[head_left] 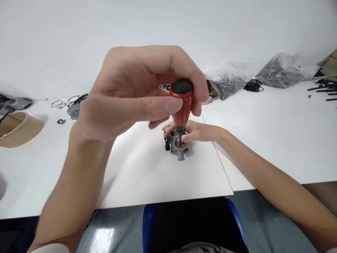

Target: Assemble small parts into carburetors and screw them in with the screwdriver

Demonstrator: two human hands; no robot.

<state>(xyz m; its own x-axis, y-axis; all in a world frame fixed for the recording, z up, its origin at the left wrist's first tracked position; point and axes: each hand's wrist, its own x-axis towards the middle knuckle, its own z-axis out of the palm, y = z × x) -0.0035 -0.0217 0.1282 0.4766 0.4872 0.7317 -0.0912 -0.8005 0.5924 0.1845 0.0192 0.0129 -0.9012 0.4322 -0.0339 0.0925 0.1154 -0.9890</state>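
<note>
The left hand (pixel 137 89) grips the red screwdriver (pixel 181 105) upright, its tip inside the grey metal part (pixel 177 146). The right hand (pixel 196 131) pinches that part against the table (pixel 263 140). Judged mid-screwing, the step calls for steady downward twisting.

We are seeing bare white board (pixel 147 175) lying open from the grey part (pixel 177 144) toward six o'clock. At twelve to two o'clock a metal tray (pixel 214 92) and plastic bags (pixel 281 72) are blocking passage; at nine to ten o'clock rings (pixel 58 104) and a tan bowl (pixel 18 128) are crowding the table (pixel 276 140).
</note>
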